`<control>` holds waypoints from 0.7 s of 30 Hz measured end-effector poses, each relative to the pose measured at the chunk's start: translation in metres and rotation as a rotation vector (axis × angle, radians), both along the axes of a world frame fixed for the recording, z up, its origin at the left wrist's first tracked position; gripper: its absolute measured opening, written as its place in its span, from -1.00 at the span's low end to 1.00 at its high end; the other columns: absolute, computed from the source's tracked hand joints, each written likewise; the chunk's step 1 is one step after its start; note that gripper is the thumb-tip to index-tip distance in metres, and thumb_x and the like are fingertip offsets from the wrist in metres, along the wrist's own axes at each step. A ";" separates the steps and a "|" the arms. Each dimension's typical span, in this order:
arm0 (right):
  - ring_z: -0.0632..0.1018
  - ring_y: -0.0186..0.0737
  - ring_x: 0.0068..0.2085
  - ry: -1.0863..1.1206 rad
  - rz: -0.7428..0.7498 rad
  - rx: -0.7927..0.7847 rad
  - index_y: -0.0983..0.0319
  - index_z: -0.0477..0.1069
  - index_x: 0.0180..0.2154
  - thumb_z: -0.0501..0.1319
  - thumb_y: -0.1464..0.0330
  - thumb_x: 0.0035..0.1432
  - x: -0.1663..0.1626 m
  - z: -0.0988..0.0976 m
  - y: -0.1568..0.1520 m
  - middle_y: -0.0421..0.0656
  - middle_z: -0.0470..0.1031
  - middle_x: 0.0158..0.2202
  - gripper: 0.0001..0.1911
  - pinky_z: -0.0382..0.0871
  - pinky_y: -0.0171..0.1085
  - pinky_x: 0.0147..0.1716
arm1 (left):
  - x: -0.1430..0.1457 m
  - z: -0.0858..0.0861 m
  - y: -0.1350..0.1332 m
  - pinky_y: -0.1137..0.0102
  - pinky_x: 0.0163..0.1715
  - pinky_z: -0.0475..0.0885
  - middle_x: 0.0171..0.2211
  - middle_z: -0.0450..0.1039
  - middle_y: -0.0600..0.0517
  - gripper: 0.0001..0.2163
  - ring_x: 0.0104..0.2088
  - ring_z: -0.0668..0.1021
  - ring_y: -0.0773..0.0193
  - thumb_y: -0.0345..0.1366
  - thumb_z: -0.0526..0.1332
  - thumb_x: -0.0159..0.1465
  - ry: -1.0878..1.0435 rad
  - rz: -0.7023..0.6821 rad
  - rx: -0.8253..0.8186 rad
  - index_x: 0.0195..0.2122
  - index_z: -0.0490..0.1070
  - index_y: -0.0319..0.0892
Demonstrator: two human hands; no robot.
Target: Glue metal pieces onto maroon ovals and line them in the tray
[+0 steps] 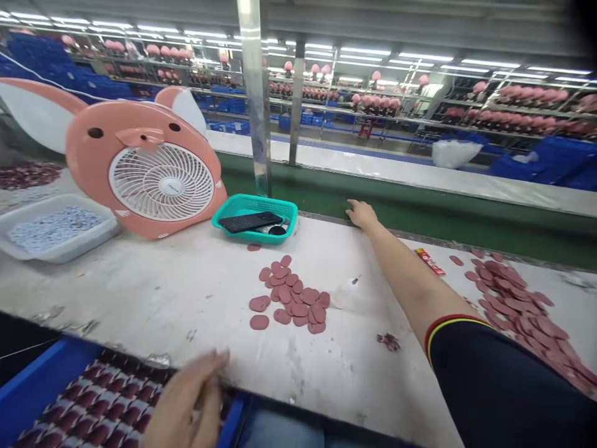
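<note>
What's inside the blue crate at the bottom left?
The blue crate holds rows of dark red and pale pieces. The left hand hides some; lower layers, if any, are covered.

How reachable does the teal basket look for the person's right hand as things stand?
Likely yes: the right hand is at the far edge of the worktop, and nothing seems to stand between it and the teal basket.

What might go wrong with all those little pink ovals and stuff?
The right sleeve looks close to the heap of pink ovals and could scatter some. The left hand, blurred near the blue bin, might bump the rows of dark red pieces inside. The green basket sits near the table's far edge; a knock might spill the phone.
</note>
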State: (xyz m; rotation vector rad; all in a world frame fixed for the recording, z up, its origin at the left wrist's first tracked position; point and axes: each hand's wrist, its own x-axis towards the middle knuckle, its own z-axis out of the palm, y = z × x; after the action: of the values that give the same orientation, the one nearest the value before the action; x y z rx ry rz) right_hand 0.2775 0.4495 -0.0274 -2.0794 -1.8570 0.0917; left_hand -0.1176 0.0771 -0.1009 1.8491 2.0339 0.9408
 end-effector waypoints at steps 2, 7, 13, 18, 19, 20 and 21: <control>0.51 -0.09 0.03 -0.018 0.009 -0.067 0.26 0.41 0.03 0.22 0.22 0.33 0.002 -0.001 0.012 -0.04 0.45 0.06 -0.67 0.44 0.02 0.05 | 0.017 0.014 0.028 -0.02 0.19 0.29 0.11 0.50 -0.09 -0.63 0.14 0.45 -0.09 -0.14 0.10 0.34 0.158 -0.087 0.135 0.10 0.50 -0.05; 0.51 -0.08 0.04 -0.043 0.060 -0.124 0.28 0.44 -0.02 0.22 0.21 0.33 0.008 0.009 -0.007 -0.04 0.48 0.02 -0.69 0.41 0.03 0.07 | 0.040 0.029 0.065 0.12 -0.07 0.29 -0.05 0.58 0.03 -0.77 -0.03 0.50 0.00 -0.13 0.16 0.38 0.364 -0.216 0.108 -0.04 0.57 0.11; 0.57 -0.18 -0.14 0.030 0.303 -0.208 0.24 0.54 -0.15 0.25 0.26 0.28 0.012 0.019 -0.135 -0.12 0.59 -0.16 -0.79 0.45 -0.08 -0.02 | 0.042 0.031 0.066 0.16 -0.17 0.25 -0.19 0.61 0.02 -0.76 -0.15 0.53 0.01 -0.22 0.11 0.43 0.471 -0.262 0.214 -0.15 0.59 -0.06; 0.44 0.13 0.18 0.135 0.446 -0.207 0.20 0.47 0.07 0.40 0.20 0.06 -0.003 0.008 -0.229 0.01 0.49 0.13 -0.47 0.34 0.07 0.15 | 0.051 0.041 0.055 0.21 -0.13 0.35 -0.22 0.61 -0.01 -0.67 -0.17 0.56 0.06 -0.13 0.06 0.43 -0.001 -0.183 0.152 -0.26 0.58 -0.12; 0.37 0.18 0.24 0.173 0.465 -0.189 0.21 0.40 0.15 0.43 0.16 0.02 -0.009 0.003 -0.237 0.04 0.42 0.20 -0.33 0.31 0.11 0.18 | 0.054 0.044 0.049 0.26 -0.12 0.38 -0.22 0.62 0.00 -0.69 -0.15 0.57 0.09 -0.10 0.10 0.41 -0.215 -0.154 0.097 -0.27 0.57 -0.11; 0.32 0.19 0.27 0.216 0.484 -0.173 0.21 0.34 0.20 0.43 0.13 0.01 -0.015 -0.001 -0.241 0.05 0.36 0.25 -0.25 0.28 0.11 0.20 | 0.058 0.047 0.043 0.31 -0.14 0.41 -0.21 0.63 0.00 -0.70 -0.15 0.58 0.12 -0.06 0.14 0.38 -0.425 -0.120 0.025 -0.28 0.57 -0.12; 0.31 0.19 0.29 0.260 0.502 -0.160 0.21 0.32 0.21 0.42 0.11 0.02 -0.022 -0.005 -0.242 0.05 0.34 0.27 -0.23 0.27 0.11 0.21 | 0.061 0.051 0.036 0.35 -0.20 0.44 -0.21 0.63 0.00 -0.71 -0.19 0.60 0.15 -0.03 0.18 0.35 -0.599 -0.086 -0.052 -0.28 0.56 -0.13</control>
State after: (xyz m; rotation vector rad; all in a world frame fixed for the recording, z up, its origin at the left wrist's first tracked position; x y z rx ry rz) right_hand 0.2552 0.2070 -0.0327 -1.5488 -2.2083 0.6207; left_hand -0.0567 0.1129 -0.0504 1.3869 1.5829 1.2200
